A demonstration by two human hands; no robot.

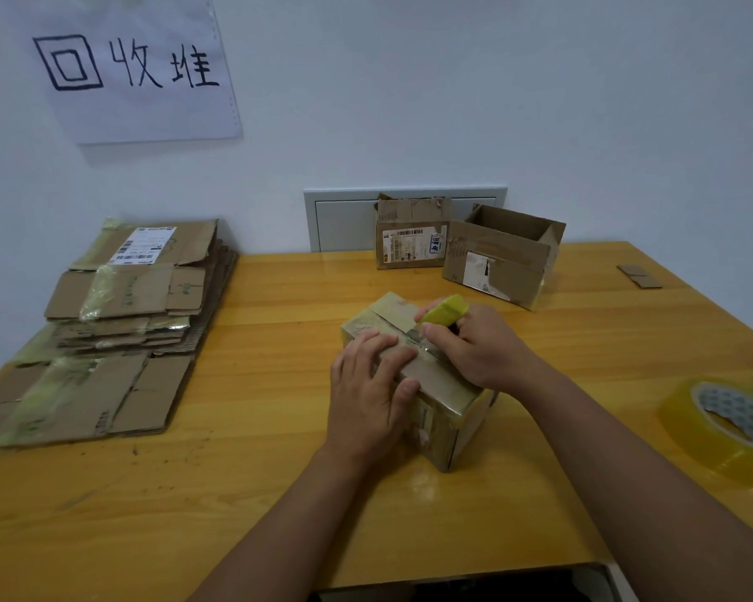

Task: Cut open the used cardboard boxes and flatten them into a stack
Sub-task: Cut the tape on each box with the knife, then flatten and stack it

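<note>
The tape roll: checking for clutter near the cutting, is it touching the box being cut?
No, the tape roll lies apart at the table's right edge, with bare table between it and the taped box.

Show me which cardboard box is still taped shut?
The box under the hands, nearest the person. The two boxes at the wall, the labelled one and its right-hand neighbour, stand open.

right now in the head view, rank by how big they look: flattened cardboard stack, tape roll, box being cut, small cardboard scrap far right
1. flattened cardboard stack, clearly largest.
2. box being cut and tape roll: unsure. The hands hide part of the box, and the frame edge crops the roll.
3. small cardboard scrap, smallest, though it lies farther off.
</note>
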